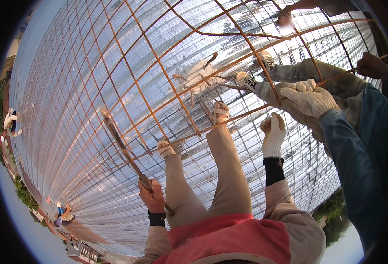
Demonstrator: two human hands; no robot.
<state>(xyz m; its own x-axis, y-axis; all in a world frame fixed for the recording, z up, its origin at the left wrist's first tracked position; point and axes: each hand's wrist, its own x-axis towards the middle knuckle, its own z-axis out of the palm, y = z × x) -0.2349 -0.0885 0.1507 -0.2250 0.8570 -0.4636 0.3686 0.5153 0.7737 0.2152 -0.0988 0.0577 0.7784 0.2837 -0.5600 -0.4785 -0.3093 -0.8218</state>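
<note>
My bare left hand (152, 196) is wrapped round a long rusty metal rod (125, 147), whose far end points up and left over the mesh. A white knit glove covers my right hand (273, 134). Its fingers are curled closed just below the near bar of a raised rebar mesh (158, 59); whatever they may hold is hidden. Beside it, a co-worker's gloved hand (310, 99) rests by the same bar, at the end of a blue sleeve. My feet in sandals (221, 112) stand on the lower mesh.
Ribbed shiny metal decking (92, 66) spreads under the rebar grid. Legs in sneakers (247, 82) stand at the right. Another hand (372, 66) is by the bar there, and one (285, 21) reaches in from above. Two people (63, 214) crouch far left.
</note>
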